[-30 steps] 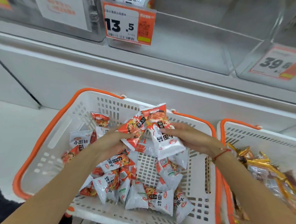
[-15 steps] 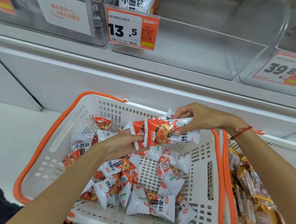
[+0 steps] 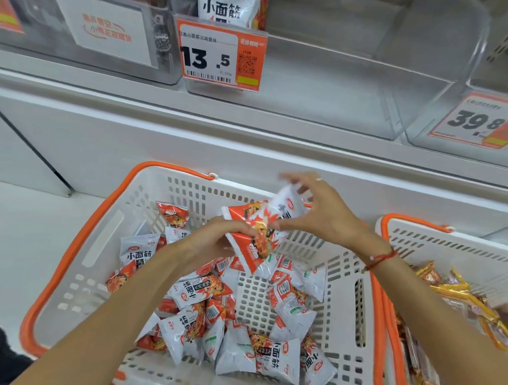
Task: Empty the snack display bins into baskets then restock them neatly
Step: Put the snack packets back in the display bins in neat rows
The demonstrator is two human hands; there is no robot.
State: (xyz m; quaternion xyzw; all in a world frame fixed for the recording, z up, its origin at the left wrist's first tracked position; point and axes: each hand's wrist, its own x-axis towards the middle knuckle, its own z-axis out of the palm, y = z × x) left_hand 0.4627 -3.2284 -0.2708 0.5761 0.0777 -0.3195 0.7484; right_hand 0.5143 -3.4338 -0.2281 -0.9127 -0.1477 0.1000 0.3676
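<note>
Orange-and-white snack packets (image 3: 254, 237) fan out between both hands above the white basket (image 3: 349, 313): the left hand (image 3: 217, 241) pinches their lower edge, the right hand (image 3: 320, 215) curls loosely round the top one. That loose top grip looks risky; packets could slide off and drop among the packets in the basket. Above the basket, the clear display bin (image 3: 313, 106) waits, nearly empty.

An orange price tag reading 13.5 (image 3: 219, 54) hangs near the top centre. Another orange price tag, reading 39.8 (image 3: 480, 121), sits at the right. A white sign with orange lettering (image 3: 106, 30) shows upper left. Pale floor (image 3: 12, 235) lies at the left.
</note>
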